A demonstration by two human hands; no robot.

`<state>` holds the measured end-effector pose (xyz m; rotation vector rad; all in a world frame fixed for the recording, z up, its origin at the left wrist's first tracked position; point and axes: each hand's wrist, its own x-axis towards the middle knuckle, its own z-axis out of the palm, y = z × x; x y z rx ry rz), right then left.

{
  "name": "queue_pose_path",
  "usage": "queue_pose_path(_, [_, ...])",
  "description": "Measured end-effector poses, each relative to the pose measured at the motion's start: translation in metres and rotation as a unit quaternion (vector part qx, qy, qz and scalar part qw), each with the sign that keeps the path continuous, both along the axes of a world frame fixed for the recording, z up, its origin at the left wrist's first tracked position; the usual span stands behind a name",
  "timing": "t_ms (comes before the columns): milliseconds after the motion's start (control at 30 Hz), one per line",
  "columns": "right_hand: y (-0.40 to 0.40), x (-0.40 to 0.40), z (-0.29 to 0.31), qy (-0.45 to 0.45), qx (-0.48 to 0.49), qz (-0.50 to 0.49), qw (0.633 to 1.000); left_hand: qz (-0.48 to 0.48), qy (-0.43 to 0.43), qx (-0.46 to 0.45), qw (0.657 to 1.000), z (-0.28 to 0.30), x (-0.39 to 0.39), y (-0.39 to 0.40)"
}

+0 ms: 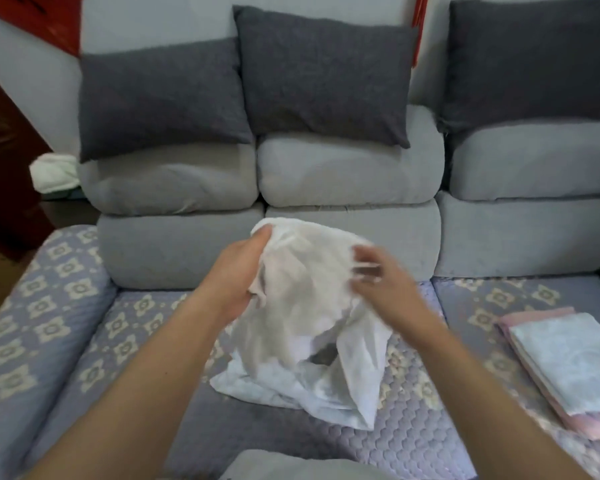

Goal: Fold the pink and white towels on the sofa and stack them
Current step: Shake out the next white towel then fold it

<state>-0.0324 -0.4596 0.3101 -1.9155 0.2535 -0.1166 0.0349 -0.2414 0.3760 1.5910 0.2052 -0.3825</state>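
Left hand (238, 275) gripped the top edge of a crumpled white cloth towel (302, 327), lifted mid-sofa with its lower end on the quilted floral seat cover (59, 299). Right hand (378, 282) touched the towel, fingers motion-blurred, grip unclear. Far right, a folded white-on-pink towel stack (565, 368) lay on the seat.

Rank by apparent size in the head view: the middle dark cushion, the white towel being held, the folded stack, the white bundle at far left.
1. Middle dark cushion
2. White towel, close to it and nearer the camera, so unsure
3. Folded stack
4. White bundle
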Motion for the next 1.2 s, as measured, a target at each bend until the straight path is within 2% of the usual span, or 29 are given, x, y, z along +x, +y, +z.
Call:
queue_pose_path(67, [0.051, -0.014, -0.012, 0.026, -0.056, 0.158, 0.985, -0.039, 0.016, -0.023, 0.999, 0.011, -0.005, -0.012])
queue_pose_path(100, [0.066, -0.016, -0.020, 0.030, -0.089, 0.178, 0.980, -0.060, 0.012, -0.012, 0.998, 0.015, -0.007, -0.019])
queue_pose_path(167, [0.074, -0.009, -0.024, -0.005, -0.113, 0.102, 0.988, -0.084, -0.015, 0.031, 0.996, 0.021, -0.008, -0.025])
queue_pose_path(233, [0.058, -0.001, -0.012, -0.007, -0.131, 0.043, 0.990, -0.075, -0.043, 0.038, 0.996, 0.029, -0.004, -0.025])
queue_pose_path(300, [0.042, -0.001, 0.001, 0.007, -0.153, 0.051, 0.987, -0.061, -0.035, -0.012, 0.997, 0.037, 0.003, -0.018])
queue_pose_path(433, [0.024, -0.006, 0.017, 0.025, -0.136, 0.043, 0.990, -0.098, 0.012, -0.075, 0.992, 0.045, 0.002, -0.005])
queue_pose_path(500, [0.026, -0.013, 0.029, -0.003, -0.055, 0.019, 0.998, -0.103, 0.029, -0.100, 0.989, 0.044, -0.003, -0.005])
queue_pose_path(567, [0.034, -0.021, 0.041, -0.017, 0.059, 0.060, 0.996, -0.116, 0.041, -0.113, 0.986, 0.044, -0.009, -0.008])
queue_pose_path(600, [0.042, -0.024, 0.043, -0.006, 0.070, 0.097, 0.993, -0.124, 0.041, -0.115, 0.985, 0.045, -0.012, -0.010])
queue_pose_path(667, [0.053, -0.028, 0.041, 0.014, -0.021, 0.136, 0.990, -0.135, 0.026, -0.106, 0.985, 0.048, -0.014, -0.013])
queue_pose_path(733, [0.049, -0.023, 0.039, -0.023, -0.123, 0.095, 0.987, -0.135, 0.002, -0.084, 0.987, 0.052, -0.013, -0.016])
queue_pose_path(867, [0.011, -0.016, 0.052, 0.019, -0.112, 0.038, 0.993, -0.147, -0.007, -0.044, 0.988, 0.054, -0.003, -0.008])
queue_pose_path(933, [-0.017, -0.012, 0.062, 0.032, -0.100, -0.018, 0.994, -0.197, -0.005, -0.033, 0.980, 0.052, 0.002, 0.001])
queue_pose_path(1000, [-0.048, -0.008, 0.078, -0.001, -0.034, -0.138, 0.990, -0.292, -0.021, 0.031, 0.956, 0.049, 0.009, 0.018])
queue_pose_path(1033, [-0.063, -0.008, 0.088, -0.024, -0.007, -0.201, 0.979, -0.339, -0.046, 0.108, 0.933, 0.048, 0.014, 0.029])
queue_pose_path(1100, [-0.093, -0.008, 0.102, -0.049, 0.014, -0.284, 0.957, -0.397, -0.109, 0.297, 0.862, 0.048, 0.023, 0.048])
queue_pose_path(1133, [-0.102, -0.008, 0.105, -0.053, 0.014, -0.288, 0.956, -0.394, -0.136, 0.370, 0.830, 0.048, 0.029, 0.056])
queue_pose_path(1167, [-0.107, -0.006, 0.106, -0.049, 0.009, -0.273, 0.961, -0.371, -0.155, 0.412, 0.817, 0.047, 0.036, 0.061])
queue_pose_path(1200, [-0.107, -0.003, 0.106, -0.042, 0.002, -0.254, 0.966, -0.336, -0.172, 0.427, 0.822, 0.046, 0.042, 0.065])
